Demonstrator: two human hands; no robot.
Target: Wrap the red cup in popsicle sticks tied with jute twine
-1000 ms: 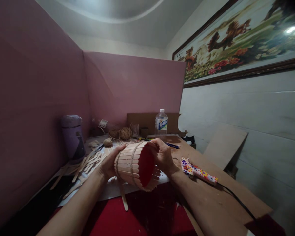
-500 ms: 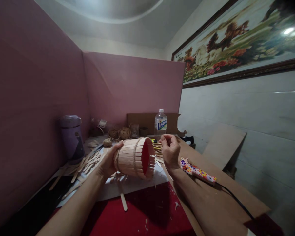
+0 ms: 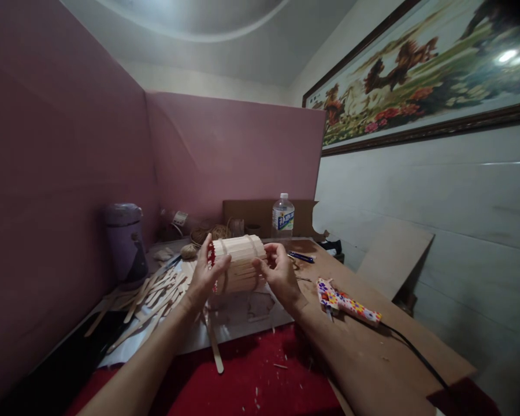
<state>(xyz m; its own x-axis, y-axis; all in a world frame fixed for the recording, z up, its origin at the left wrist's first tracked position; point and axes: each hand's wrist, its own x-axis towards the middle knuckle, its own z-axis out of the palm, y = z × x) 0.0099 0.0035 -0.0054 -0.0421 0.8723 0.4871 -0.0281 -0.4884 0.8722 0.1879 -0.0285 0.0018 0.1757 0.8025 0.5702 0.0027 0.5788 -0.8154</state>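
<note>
I hold a red cup clad in wooden craft sticks (image 3: pixel 239 254) on its side above the table, its red rim turned to the left. My left hand (image 3: pixel 208 276) grips the rim end, fingers curled over it. My right hand (image 3: pixel 277 271) closes on the other end, thumb and fingers pinching the sticks. A twine band runs round the cup near my right hand. Below it lies a white sheet (image 3: pixel 242 323) with glue stains.
Loose craft sticks (image 3: pixel 156 292) are strewn at the left. A flower-patterned glue gun (image 3: pixel 346 303) with a black cord lies on the wooden board at right. A water bottle (image 3: pixel 283 216), twine balls (image 3: pixel 210 233), a blue pen (image 3: pixel 301 257) and a purple jar (image 3: pixel 125 242) stand behind. Pink panels wall the left.
The cup has been turned round: its red opening faced right, now it faces left. My right hand, off the cup half a second ago, has come back onto it.
</note>
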